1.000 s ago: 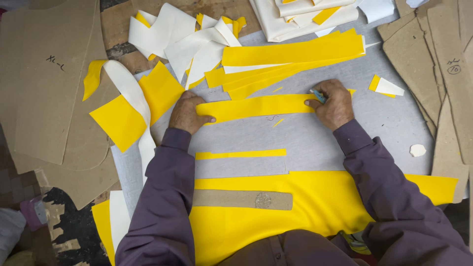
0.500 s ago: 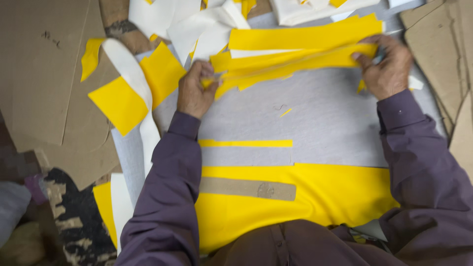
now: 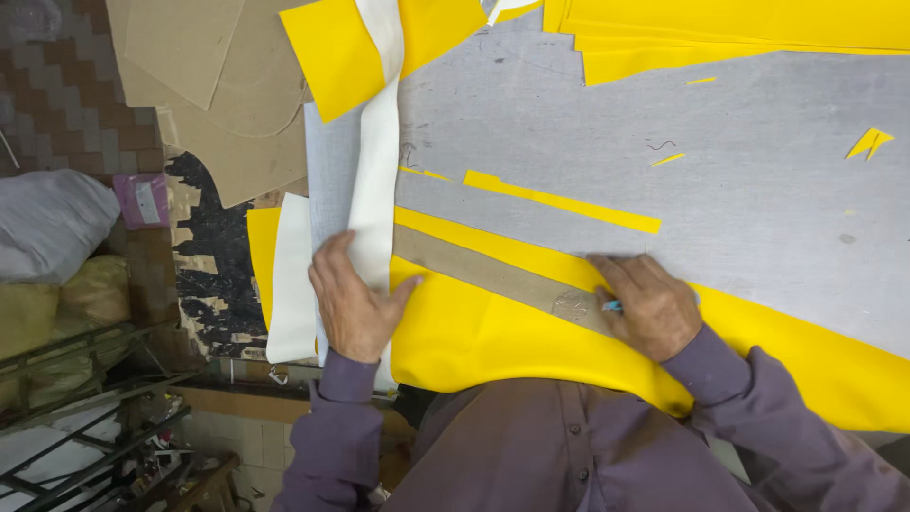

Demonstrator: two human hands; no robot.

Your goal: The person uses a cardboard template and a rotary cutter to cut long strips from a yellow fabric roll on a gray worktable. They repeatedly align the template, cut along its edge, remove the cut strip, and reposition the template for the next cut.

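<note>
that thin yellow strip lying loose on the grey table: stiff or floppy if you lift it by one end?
Probably floppy: the thin yellow strip lies dead flat on the grey table, narrow like the offcuts around it. Likely very light, so a push or draught could shift it. It might snag rather than glide, since the grey surface looks matte.

Left hand [image 3: 354, 303] flat, fingers spread, palm down; right hand [image 3: 649, 305] palm down, perhaps pinching something.
</note>
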